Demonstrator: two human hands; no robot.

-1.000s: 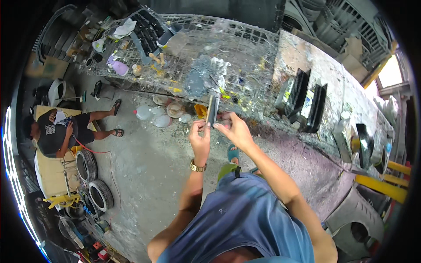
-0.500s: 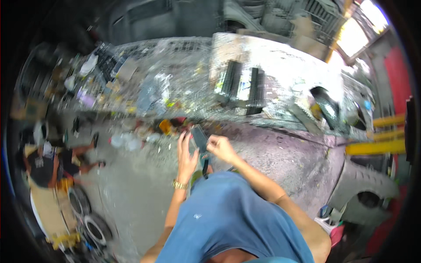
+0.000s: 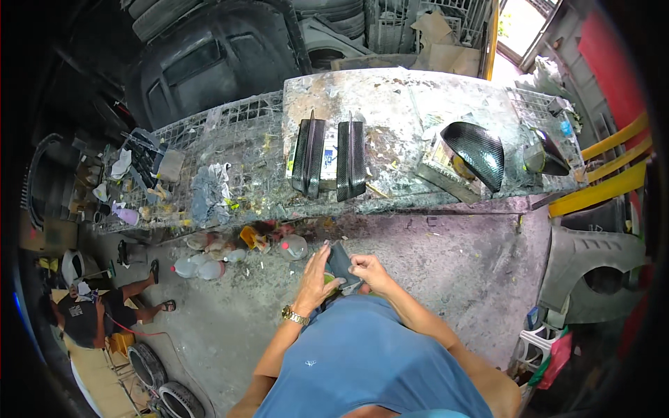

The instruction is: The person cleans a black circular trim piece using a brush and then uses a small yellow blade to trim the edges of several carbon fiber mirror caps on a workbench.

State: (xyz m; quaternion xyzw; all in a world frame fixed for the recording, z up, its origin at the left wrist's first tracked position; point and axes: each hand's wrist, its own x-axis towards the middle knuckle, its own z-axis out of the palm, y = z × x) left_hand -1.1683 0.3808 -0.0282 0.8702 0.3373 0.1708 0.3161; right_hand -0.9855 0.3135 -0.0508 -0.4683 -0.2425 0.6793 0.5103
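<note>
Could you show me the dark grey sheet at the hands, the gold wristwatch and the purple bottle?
Dark grey sheet (image 3: pixel 339 260): head view, on its flat face.
Gold wristwatch (image 3: pixel 296 317): head view, on its band.
Purple bottle (image 3: pixel 127 215): head view, middle of its body.

I have the left forearm (image 3: pixel 273 348) slanting up and rightward from the near left, its left hand (image 3: pixel 313 284) stretched with fingers (image 3: pixel 321 258) pointing far and thumb (image 3: pixel 333 284) angled right. My right forearm (image 3: pixel 418 311) slants in from the near right; its right hand (image 3: pixel 373 274), just beside the left one, is curled in a pinch.
</note>
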